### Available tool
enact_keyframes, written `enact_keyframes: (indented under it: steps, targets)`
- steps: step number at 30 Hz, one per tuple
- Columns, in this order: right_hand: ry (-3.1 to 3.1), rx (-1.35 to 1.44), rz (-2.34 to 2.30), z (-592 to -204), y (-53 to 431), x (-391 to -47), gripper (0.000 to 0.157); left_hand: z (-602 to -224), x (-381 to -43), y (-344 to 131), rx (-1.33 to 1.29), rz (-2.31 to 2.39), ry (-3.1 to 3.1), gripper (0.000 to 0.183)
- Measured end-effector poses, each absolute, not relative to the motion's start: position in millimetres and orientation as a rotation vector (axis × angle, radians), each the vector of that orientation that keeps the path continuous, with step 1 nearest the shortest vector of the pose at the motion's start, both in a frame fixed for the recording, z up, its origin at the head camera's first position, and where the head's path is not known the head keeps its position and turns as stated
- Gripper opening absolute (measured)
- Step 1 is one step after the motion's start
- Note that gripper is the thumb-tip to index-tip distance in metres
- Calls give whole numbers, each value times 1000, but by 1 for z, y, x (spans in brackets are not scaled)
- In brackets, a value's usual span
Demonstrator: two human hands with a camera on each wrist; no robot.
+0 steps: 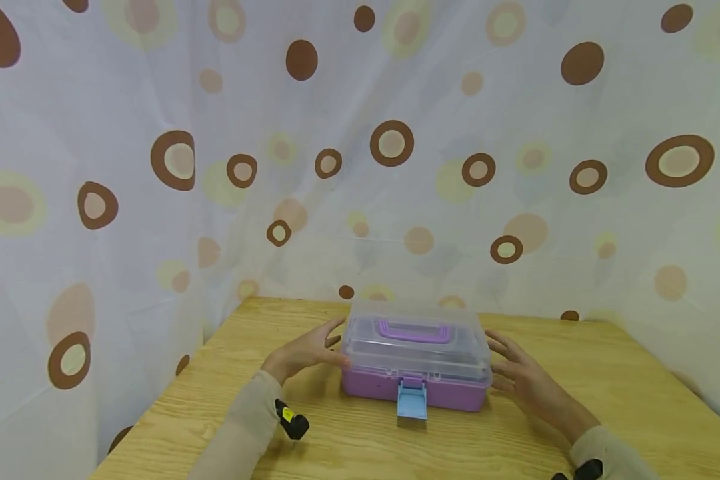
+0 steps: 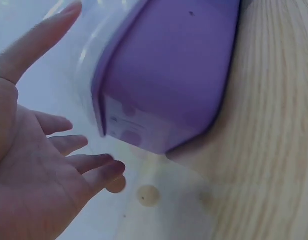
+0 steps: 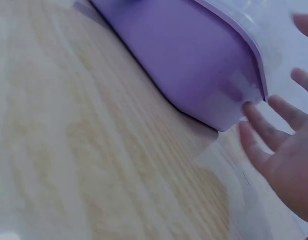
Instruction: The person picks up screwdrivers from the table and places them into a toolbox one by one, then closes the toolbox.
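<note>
A purple storage box (image 1: 384, 387) with a clear plastic lid (image 1: 360, 353) sits on the wooden table. On top of the lid lies a purple carry handle (image 1: 417, 332), and the light-blue front latch (image 1: 412, 401) hangs flipped down. My left hand (image 1: 306, 353) is spread at the box's left end, its thumb close by the lid's front corner. At the right end my right hand (image 1: 522, 377) has its fingers extended beside the box wall. In the right wrist view, the fingertips (image 3: 251, 112) are right by the purple base's end. Neither hand grips anything.
The wooden table (image 1: 576, 353) reaches back to a white curtain (image 1: 444, 100) with brown and beige dots, which also hangs along the left side. A black wrist camera (image 1: 293, 421) is strapped over the left sleeve.
</note>
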State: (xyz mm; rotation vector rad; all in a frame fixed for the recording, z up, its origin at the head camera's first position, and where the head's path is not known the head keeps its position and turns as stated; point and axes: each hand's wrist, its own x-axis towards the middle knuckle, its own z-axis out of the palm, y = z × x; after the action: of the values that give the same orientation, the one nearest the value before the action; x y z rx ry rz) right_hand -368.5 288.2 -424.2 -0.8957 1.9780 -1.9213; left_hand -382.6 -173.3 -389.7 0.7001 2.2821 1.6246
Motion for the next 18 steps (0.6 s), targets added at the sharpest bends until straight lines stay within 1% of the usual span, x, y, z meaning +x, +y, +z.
enact_keyframes:
  steps: [2, 5, 11, 14, 16, 18]
  targets:
    - [2115, -859, -1972, -423, 287, -364, 53, -383, -378, -171, 692, 1603, 2371, 116]
    - [2349, -863, -2037, -425, 282, -356, 43, -373, -373, -165, 733, 1593, 2500, 117]
    - [2710, -975, -2249, -429, 267, -344, 19, -353, -364, -152, 997, 1467, 2722, 108]
    - [2719, -1138, -2332, -427, 258, -340, 16, -347, -360, -144, 1115, 1363, 2794, 104]
    - [2750, -1272, -2307, -425, 252, -336, 18, -345, -357, -136, 1202, 1279, 2822, 101]
    - [2784, -1430, -2217, -424, 247, -332, 23, -347, -358, -129, 1294, 1149, 2860, 100]
